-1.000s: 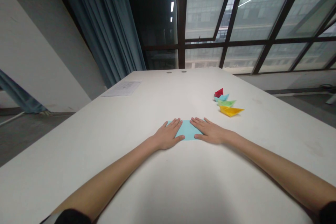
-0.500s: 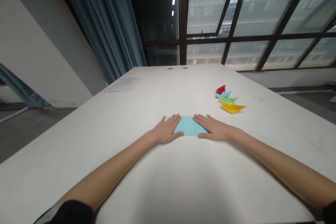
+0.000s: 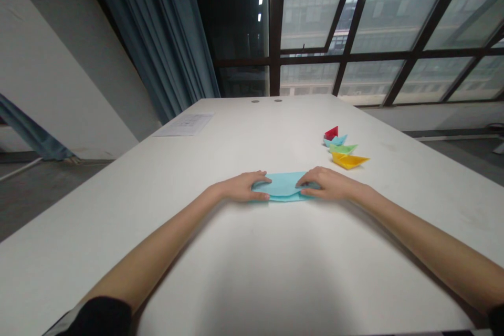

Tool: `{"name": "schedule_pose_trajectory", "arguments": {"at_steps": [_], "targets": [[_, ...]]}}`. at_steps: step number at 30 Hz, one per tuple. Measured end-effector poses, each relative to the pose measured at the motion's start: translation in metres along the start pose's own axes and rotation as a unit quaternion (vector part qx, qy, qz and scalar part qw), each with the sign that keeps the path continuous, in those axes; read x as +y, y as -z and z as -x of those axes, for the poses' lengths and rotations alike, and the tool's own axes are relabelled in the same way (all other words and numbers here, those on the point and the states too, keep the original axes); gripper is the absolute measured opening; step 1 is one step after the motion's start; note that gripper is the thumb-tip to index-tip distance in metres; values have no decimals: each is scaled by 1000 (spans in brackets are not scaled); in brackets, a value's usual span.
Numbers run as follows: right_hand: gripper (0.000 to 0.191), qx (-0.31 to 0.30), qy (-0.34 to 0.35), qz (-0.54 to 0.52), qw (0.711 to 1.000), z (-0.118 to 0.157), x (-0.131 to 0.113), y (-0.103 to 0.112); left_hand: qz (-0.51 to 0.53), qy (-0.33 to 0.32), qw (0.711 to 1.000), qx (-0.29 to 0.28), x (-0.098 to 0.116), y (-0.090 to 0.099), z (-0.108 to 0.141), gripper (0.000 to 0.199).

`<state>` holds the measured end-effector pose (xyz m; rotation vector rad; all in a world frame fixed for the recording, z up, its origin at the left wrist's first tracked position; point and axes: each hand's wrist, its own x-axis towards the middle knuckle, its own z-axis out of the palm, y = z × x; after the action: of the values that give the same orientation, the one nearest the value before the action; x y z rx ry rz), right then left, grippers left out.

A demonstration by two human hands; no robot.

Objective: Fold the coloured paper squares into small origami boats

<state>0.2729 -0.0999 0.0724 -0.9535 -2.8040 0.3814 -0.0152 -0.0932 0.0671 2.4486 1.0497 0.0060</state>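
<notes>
A folded sheet of light blue paper (image 3: 284, 185) lies before me on the white table, its near edge parted into two layers. My left hand (image 3: 244, 187) is closed round the sheet's left end, fingers at the far side and thumb at the near edge. At the right end, my right hand (image 3: 328, 182) grips the paper with curled fingers, its thumb by the parted near edge. The fingers hide both ends of the sheet.
Right of the hands stand folded paper boats: yellow (image 3: 348, 160), green (image 3: 343, 149), blue (image 3: 335, 140) and red (image 3: 331, 133). A printed sheet (image 3: 185, 124) lies at the table's far left. Beyond the white table (image 3: 244, 252) are a curtain (image 3: 157, 37) and windows.
Both hands lay flat with spread fingers on the paper; now they have moved outward and curled round its ends. The paper's near edge has come apart into layers.
</notes>
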Motion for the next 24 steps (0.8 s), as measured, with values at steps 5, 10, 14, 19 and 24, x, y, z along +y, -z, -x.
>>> {"name": "schedule_pose_trajectory", "arguments": {"at_steps": [5,10,14,19,24], "targets": [[31,122,-60,-107,985,-5,2,-4,95,-3,986,137,-4,9,-2,53],[34,269,-203,-305,891,-14,18,-11,196,78,923,321,-27,9,-14,53],[36,273,-267,-301,874,-12,37,-18,142,134,946,258,-35,5,-14,66],[35,246,-196,-72,946,-3,53,-24,-28,91,988,122,-21,1,-8,72],[44,123,-42,16,991,-1,50,-25,-93,88,990,52,-11,-2,-5,88]]}}
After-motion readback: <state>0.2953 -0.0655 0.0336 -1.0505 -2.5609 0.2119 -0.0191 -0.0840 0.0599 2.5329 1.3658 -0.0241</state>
